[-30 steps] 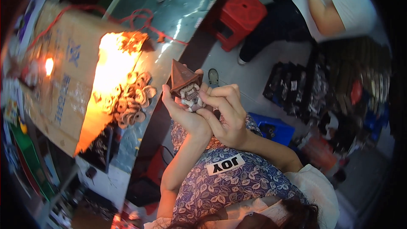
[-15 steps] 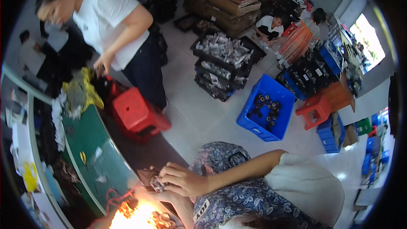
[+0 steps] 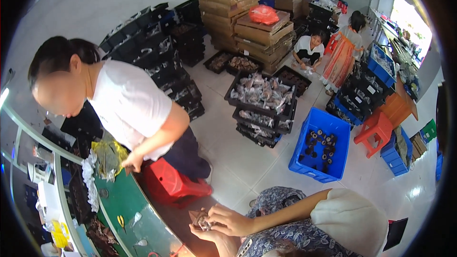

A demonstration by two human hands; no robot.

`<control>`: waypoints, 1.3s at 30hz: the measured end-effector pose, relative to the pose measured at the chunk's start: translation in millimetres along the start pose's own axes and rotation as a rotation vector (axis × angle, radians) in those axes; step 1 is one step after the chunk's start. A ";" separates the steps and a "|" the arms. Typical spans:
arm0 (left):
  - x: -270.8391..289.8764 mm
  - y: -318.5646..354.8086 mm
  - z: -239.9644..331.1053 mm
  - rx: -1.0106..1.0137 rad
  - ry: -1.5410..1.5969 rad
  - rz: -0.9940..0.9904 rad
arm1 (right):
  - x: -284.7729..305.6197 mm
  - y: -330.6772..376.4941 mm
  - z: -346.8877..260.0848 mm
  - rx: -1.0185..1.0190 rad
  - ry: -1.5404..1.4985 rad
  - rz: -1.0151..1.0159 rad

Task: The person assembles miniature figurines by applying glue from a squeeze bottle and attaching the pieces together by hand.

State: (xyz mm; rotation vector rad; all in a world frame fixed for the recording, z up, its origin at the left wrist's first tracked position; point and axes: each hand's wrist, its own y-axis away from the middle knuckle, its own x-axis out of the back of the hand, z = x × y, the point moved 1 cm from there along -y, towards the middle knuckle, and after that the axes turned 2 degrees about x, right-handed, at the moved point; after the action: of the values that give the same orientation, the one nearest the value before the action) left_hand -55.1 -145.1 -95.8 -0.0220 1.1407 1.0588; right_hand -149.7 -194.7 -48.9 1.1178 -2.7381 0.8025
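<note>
At the lower middle, my left hand (image 3: 211,234) is cupped palm up under a small brown piece with a pointed corner (image 3: 199,219). Its exact kind cannot be told; greyish-pink bits show on it. From the right, my right hand (image 3: 232,220) bends over the same piece with fingers closed on it. Both hands are beside the edge of a green-topped table (image 3: 124,203). Yellow-handled snips (image 3: 122,222) and a small whitish bottle-like thing (image 3: 137,218) lie on that table.
A co-worker (image 3: 135,100) stands at the left beside a red stool (image 3: 173,185), one hand near a yellow bag (image 3: 108,154). A blue crate (image 3: 312,173) holds dark round pieces. Stacked black trays (image 3: 262,96) carry bagged items. Two other people are at the back right.
The view has shifted, so the bright glare over brown pieces at the lower edge is out of sight. My hands stay together on the brown piece. The co-worker's hand is now by the table edge.
</note>
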 end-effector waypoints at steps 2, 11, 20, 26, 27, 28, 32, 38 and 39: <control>-1.8 -4.1 -5.8 -0.007 -0.034 0.029 | 2.9 -2.4 7.1 0.021 0.006 0.006; -14.0 -10.4 -21.9 0.047 0.073 0.076 | 15.7 -8.6 21.4 0.111 0.036 0.001; 66.1 -46.9 -56.3 0.031 0.052 0.148 | 9.3 9.4 34.7 0.146 -0.037 0.085; 49.4 -33.9 -50.2 -0.067 0.135 -0.074 | 29.2 2.8 16.9 0.064 -0.048 -0.006; 31.2 -20.1 -47.4 -0.076 0.157 -0.086 | 32.5 0.5 15.0 0.068 -0.045 -0.020; 17.7 -10.1 -45.4 -0.101 0.163 -0.040 | 34.8 -1.7 14.4 0.068 -0.063 -0.039; 0.2 -1.8 -47.1 -0.165 0.155 0.116 | 39.6 -6.2 13.9 0.111 0.013 -0.125; -10.8 33.0 -46.4 -0.187 0.224 0.376 | 36.8 3.3 8.4 0.075 0.002 -0.207; -11.6 36.4 -45.7 -0.210 0.200 0.404 | 36.3 4.6 7.5 0.069 -0.005 -0.233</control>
State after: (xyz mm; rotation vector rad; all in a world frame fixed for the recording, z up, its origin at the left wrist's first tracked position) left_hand -113.5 -156.2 -91.3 -0.0663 1.2380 1.5615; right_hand -178.4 -218.6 -48.0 1.4208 -2.5369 0.8665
